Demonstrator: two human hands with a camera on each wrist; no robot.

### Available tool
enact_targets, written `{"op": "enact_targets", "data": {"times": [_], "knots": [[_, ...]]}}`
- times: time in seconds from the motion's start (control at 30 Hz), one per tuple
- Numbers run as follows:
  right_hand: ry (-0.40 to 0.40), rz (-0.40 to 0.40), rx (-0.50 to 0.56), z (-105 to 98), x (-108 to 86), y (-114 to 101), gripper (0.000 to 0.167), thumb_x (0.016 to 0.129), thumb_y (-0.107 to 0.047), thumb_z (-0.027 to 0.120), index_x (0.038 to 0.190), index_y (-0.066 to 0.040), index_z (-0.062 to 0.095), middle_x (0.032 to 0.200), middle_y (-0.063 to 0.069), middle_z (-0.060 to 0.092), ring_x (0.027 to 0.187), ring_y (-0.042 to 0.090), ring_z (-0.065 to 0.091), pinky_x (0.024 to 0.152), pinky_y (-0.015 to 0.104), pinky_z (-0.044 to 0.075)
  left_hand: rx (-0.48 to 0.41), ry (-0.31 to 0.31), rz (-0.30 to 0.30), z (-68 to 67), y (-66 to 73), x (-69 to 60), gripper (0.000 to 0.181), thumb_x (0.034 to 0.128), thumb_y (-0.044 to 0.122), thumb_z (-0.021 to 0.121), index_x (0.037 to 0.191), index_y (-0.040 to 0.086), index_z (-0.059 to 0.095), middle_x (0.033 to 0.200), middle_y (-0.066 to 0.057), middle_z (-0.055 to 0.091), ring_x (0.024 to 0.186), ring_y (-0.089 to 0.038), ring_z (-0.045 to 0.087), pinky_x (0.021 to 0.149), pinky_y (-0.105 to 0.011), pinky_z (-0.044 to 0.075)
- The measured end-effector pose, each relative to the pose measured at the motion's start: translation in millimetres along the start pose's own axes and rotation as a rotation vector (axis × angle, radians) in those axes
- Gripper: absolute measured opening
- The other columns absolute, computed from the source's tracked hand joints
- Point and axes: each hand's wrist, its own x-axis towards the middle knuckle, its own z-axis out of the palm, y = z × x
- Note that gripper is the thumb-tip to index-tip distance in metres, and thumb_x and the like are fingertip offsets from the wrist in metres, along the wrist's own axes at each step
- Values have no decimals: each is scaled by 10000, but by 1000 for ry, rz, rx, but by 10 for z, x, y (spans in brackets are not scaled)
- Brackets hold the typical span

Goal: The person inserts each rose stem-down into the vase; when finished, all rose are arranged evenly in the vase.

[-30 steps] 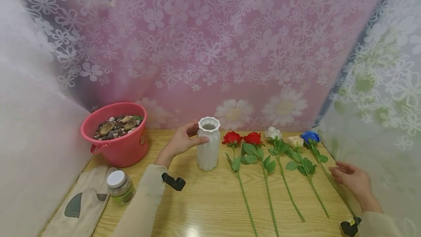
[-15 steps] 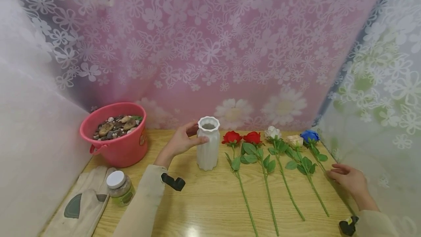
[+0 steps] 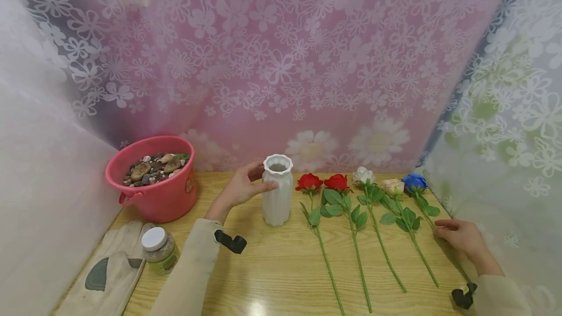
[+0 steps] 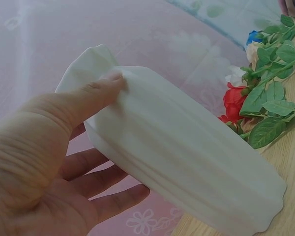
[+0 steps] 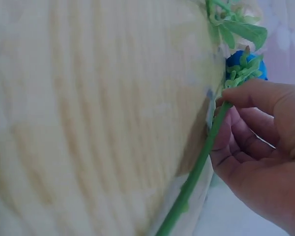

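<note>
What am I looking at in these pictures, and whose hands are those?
There's no robot, just a person using bare hands. The wide picture comes from a camera on their head, looking down. The two close-up pictures come from small black cameras, one on each wrist. The left hand holds a white vase. The right hand pinches a blue rose's stem. Also on the table lie two red roses, a white rose and a cream rose. Toward the left are a pink bucket of stones, a jar and what look like gloves.
</note>
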Motion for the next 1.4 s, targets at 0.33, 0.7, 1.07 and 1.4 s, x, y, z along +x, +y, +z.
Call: {"op": "enact_targets", "data": {"times": [0.33, 0.7, 1.07, 1.4], "knots": [[-12, -51, 94, -76, -33, -156, 478, 1094, -167, 562, 1387, 209, 534, 1344, 422, 599, 938, 142, 737, 768, 317, 639, 1, -11, -2, 1, 12, -2, 733, 931, 172, 828, 1576, 108, 486, 1483, -163, 627, 1376, -361, 602, 1148, -557, 499], [-53, -66, 298, -205, -10, -479, 577, 1104, -187, 566, 1476, 224, 404, 1083, -79, 710, 883, -113, 648, 824, 305, 656, 11, -12, 0, -9, 23, -18, 737, 946, 184, 816, 1588, 91, 466, 1492, -184, 616, 1373, -384, 599, 1149, -583, 490], [-90, -127, 377, -213, -10, -906, 600, 1095, -205, 597, 1487, 199, 391, 1140, -123, 643, 934, -83, 661, 872, 335, 654, 9, -22, 4, -2, 20, -8, 698, 944, 181, 820, 1563, 121, 504, 1486, -159, 624, 1383, -360, 596, 1148, -543, 503], [-119, -169, 517, -169, 54, -1315, 634, 1080, -208, 629, 1521, 158, 356, 1104, -217, 625, 985, -14, 693, 881, 300, 647, 2, -20, -17, -4, -7, -13, 753, 938, 211, 829, 1587, 101, 464, 1500, -162, 611, 1399, -363, 580, 1162, -540, 491]]}}
